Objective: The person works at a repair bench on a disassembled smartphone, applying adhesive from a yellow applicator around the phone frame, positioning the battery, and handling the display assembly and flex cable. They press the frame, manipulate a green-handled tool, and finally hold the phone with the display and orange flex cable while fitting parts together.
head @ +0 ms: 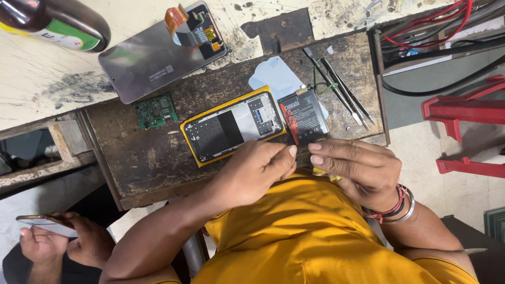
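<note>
My left hand (255, 171) and my right hand (360, 168) meet fingertip to fingertip at the near edge of a dark wooden bench (152, 158), over my yellow shirt. The left thumb and forefinger are pinched together; nothing shows between them. The right hand, with bangles at the wrist, curls over a small yellow object (322, 171) that is mostly hidden. Just beyond the hands lies an opened phone in a yellow case (231, 126), its inside exposed, with a black battery (303, 117) beside it.
A green circuit board (154, 110), a detached phone screen with an orange flex cable (158, 52), slim metal tools (342, 94) and a pale blue sheet (273, 76) lie on the bench. There is a bottle (58, 21) far left. Another person's hands hold a phone (47, 226) lower left.
</note>
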